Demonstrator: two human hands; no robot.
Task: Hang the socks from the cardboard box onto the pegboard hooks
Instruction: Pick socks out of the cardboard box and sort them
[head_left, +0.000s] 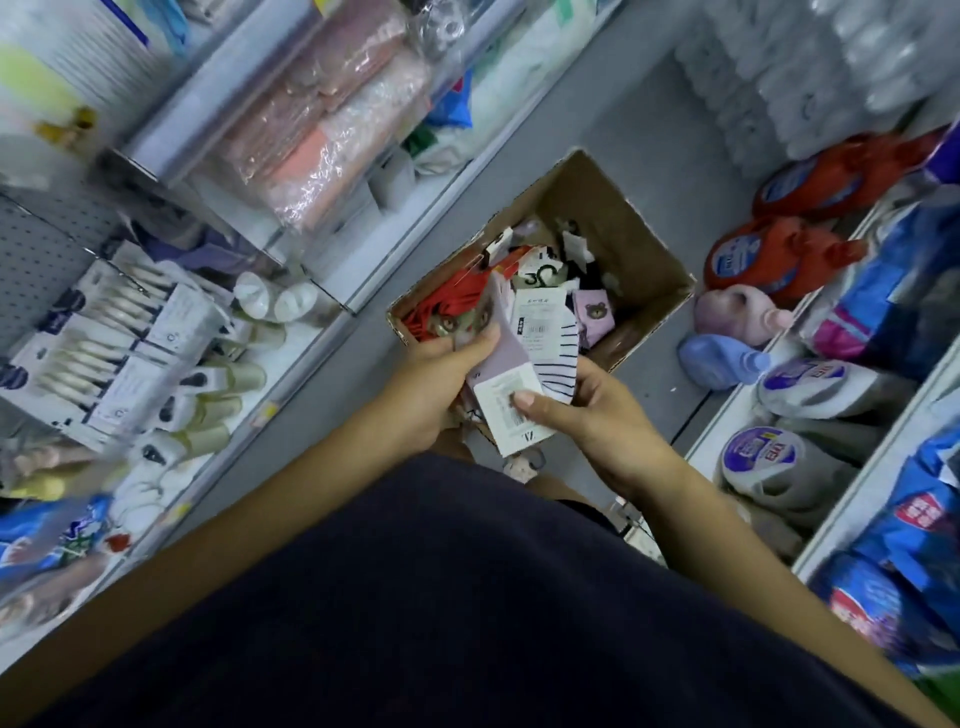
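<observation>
An open cardboard box (631, 223) stands on the grey floor of a shop aisle, with several sock pairs (550, 291) on paper tags inside, red, black and lilac among them. Above its near edge I hold a small bundle of socks (511, 364), a lilac pair and a white pair with dark stripes. My left hand (441, 379) grips the bundle from the left. My right hand (587, 410) holds it from the right, thumb pressed on a white barcode tag (506, 410). A grey pegboard (41, 260) with hooks shows at the left edge.
Shelves on the left carry small packaged goods (135, 343) and wrapped pink cloth (332, 114). Shelves on the right hold detergent bottles (769, 254) and blue refill bags (904, 530). The grey floor (644, 124) runs between them. My dark shirt fills the bottom of the view.
</observation>
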